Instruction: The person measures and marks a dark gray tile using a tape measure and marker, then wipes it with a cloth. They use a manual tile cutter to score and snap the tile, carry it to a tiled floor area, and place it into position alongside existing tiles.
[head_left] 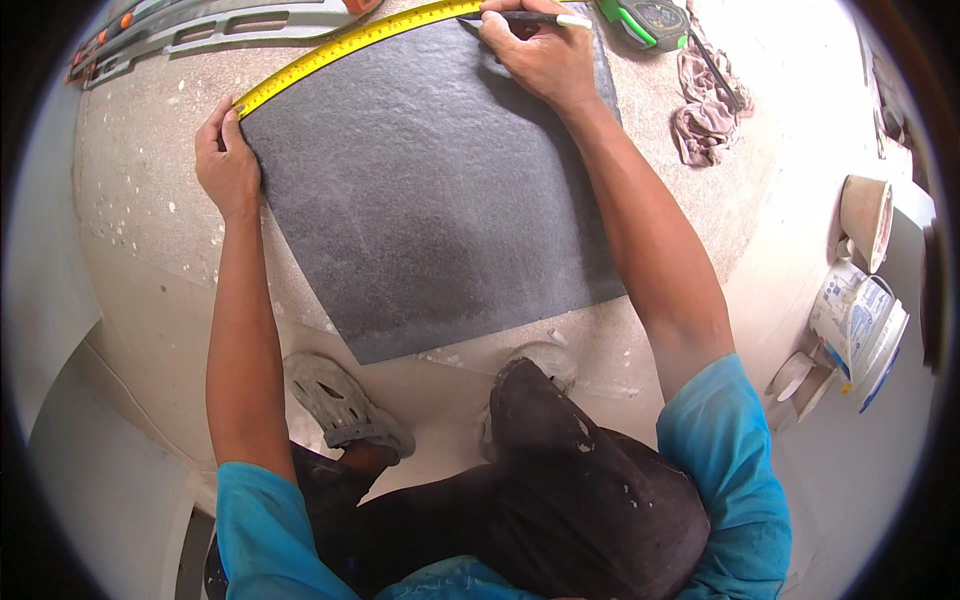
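A large dark grey tile (pixel 430 210) lies flat in front of me. Along its far edge runs a yellow tape measure blade (pixel 350 42), bowed by the lens. At the tile's far left corner my left hand (pixel 228 160) pinches the end of the blade. My right hand (pixel 545 58) holds a marker pen (pixel 530 17) level over the far edge, its tip pointing left beside the blade. The green and black tape measure case (pixel 648 22) rests just beyond the tile's far right corner, to the right of that hand.
A crumpled cloth (pixel 705 110) lies right of the tile, with a thin dark stick across it. Grey levels or a tile cutter (pixel 220 30) stretch along the far left. Several buckets (pixel 850 320) stand at the right. My clogs (pixel 345 400) are near the tile's close edge.
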